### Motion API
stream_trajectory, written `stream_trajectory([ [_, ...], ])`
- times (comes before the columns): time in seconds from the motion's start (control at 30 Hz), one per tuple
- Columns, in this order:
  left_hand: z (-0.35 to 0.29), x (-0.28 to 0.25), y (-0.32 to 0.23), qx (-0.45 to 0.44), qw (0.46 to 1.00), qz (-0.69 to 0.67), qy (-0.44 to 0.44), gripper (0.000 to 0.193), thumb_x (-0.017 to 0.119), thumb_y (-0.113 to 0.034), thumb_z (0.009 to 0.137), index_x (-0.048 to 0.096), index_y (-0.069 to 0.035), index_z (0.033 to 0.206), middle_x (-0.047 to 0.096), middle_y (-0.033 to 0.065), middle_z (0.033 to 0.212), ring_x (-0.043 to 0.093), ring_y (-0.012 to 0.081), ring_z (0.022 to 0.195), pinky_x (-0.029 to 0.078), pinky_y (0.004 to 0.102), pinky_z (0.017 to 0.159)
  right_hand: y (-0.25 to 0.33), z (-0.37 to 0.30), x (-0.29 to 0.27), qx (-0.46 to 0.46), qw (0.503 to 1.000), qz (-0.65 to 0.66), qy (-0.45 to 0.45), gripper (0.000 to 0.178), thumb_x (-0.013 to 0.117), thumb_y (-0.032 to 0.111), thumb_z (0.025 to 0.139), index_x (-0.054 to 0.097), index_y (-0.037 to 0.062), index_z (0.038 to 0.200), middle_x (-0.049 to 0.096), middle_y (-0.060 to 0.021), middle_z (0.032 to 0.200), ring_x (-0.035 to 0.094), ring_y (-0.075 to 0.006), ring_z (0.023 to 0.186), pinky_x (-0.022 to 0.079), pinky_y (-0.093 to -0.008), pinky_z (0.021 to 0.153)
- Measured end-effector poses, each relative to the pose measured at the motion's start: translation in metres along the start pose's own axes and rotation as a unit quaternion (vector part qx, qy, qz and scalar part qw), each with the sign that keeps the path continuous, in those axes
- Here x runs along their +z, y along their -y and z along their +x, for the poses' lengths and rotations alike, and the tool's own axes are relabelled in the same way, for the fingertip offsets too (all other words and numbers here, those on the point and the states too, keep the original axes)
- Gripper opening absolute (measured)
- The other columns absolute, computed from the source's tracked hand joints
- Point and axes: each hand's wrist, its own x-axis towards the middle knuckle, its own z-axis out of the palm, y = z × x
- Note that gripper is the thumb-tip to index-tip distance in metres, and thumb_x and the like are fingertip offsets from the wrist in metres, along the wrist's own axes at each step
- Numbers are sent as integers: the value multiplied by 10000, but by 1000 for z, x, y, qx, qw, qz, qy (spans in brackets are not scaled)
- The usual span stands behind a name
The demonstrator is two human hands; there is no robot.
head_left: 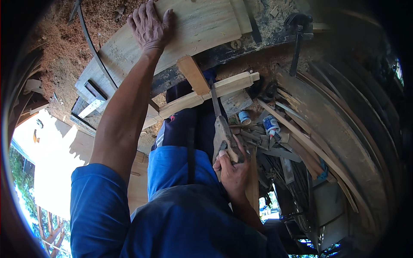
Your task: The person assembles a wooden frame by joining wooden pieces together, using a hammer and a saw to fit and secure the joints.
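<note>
Stretched forward, my left hand (150, 26) lies flat with fingers a little apart on a wide pale board (202, 28). My right hand (233, 174) is closed around the worn wooden handle of a handsaw (223, 135). Its narrow blade points away from me, beside a reddish-brown wooden block (192, 73) and across a long pale notched batten (234, 85). Whether the teeth touch either piece, I cannot tell. The block reaches from the board's near edge over the batten. My left forearm hides part of the board and the batten's left end.
A dark clamp (297, 41) stands at the bench's far right. Long curved planks (340, 109) lean along the right side. Below them are a white-and-blue bottle (271, 124), a small tub (244, 117) and wood offcuts. Sawdust (60, 60) covers the ground at far left.
</note>
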Motion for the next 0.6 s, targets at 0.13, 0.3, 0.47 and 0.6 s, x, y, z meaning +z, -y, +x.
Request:
stream_trajectory([
  [0.13,-1,-1,1,-2,1000,-7,3,661,538,-479,961,456,4,1406,491,249,1383,418,419,1342,222,548,1186,1,1,-4,-20,1000,20,0,537,608,39,953,435,-47,1453,632,-68,719,592,-98,569,510,-258,533],
  [0.3,1,-1,-2,0,1000,-16,-2,667,535,-492,960,461,0,1404,498,247,1368,425,418,1336,228,550,1180,4,44,10,28,998,46,10,543,597,5,945,414,-42,1454,591,-31,665,563,-83,537,489,-240,510],
  [0.47,1,0,3,4,1000,-20,-8,669,534,-493,959,459,0,1405,500,244,1365,428,417,1331,233,549,1175,4,24,9,5,997,72,28,529,593,2,952,413,-38,1448,583,-39,665,559,-85,533,465,-227,483],
  [0.6,3,-1,-2,1,999,-40,4,682,533,-500,956,452,0,1412,498,237,1367,428,414,1328,234,546,1175,-1,49,19,29,995,92,-4,533,597,-20,944,426,2,1448,603,-39,699,579,-92,554,471,-234,489],
])
